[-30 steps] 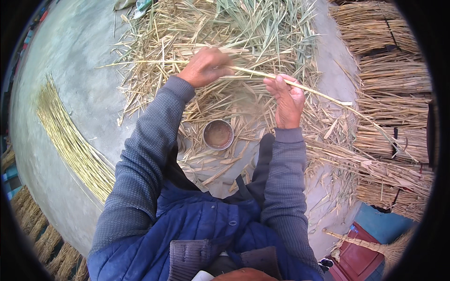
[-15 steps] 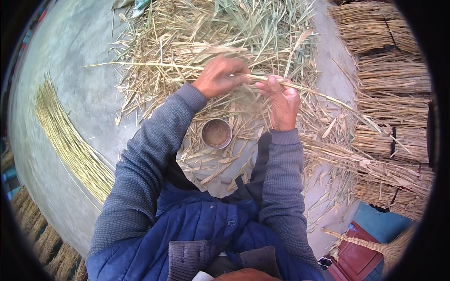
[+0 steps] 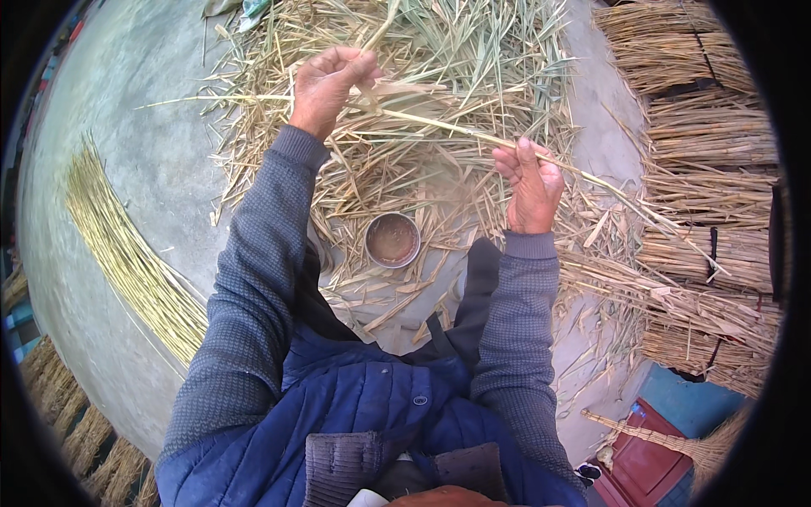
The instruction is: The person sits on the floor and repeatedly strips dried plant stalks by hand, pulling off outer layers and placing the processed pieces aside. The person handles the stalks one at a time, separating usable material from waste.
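Observation:
My right hand (image 3: 532,184) pinches a long, thin reed stalk (image 3: 439,124) between thumb and fingers. The stalk slants across in front of me, its thin tip far out to the left and its frayed end to the right. My left hand (image 3: 331,84) is closed on a pale leaf strip (image 3: 385,28) that sticks up past the fingertips, just above the stalk. Whether the strip is still joined to the stalk I cannot make out. Under both hands spreads a heap of dry leaves and peelings (image 3: 397,156).
A round metal tin (image 3: 393,240) stands between my feet. Peeled stalks (image 3: 127,253) lie in a bunch on the concrete floor at left. Tied reed bundles (image 3: 710,139) are stacked along the right, above a straw broom (image 3: 650,437) and a dark red panel (image 3: 642,465). Loose unpeeled stalks (image 3: 659,296) lie nearer.
My left hand has moved up and left off the stalk, and a leaf strip now shows in it. The right hand has shifted slightly right and down, still gripping the stalk.

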`<state>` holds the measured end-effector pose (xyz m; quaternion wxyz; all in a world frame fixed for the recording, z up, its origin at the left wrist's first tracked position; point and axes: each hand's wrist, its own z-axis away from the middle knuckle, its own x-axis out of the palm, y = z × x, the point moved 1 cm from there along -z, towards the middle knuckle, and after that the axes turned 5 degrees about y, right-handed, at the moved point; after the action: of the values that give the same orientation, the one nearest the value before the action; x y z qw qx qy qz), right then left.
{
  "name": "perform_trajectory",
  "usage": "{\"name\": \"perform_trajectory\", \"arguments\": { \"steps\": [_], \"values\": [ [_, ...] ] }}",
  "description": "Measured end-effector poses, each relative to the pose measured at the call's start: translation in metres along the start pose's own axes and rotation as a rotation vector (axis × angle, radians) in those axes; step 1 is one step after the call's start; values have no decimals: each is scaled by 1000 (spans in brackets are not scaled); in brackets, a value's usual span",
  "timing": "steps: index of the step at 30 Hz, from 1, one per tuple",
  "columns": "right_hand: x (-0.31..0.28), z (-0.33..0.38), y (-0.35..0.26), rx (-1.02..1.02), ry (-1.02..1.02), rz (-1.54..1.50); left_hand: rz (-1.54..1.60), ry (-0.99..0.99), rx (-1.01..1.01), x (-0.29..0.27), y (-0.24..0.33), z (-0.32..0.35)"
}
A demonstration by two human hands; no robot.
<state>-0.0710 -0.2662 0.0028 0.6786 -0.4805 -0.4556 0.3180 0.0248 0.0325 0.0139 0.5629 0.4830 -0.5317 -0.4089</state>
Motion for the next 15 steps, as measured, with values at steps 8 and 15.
{"name": "perform_trajectory", "arguments": {
  "steps": [8, 15],
  "values": [
    [-14, -8, 3, 33, 1, -29, 245, 185, 12, -46, -1, -15],
    [-30, -13, -6, 99, 11, 56, -198, 301, 240, -74, 16, -24]
  ]
}}
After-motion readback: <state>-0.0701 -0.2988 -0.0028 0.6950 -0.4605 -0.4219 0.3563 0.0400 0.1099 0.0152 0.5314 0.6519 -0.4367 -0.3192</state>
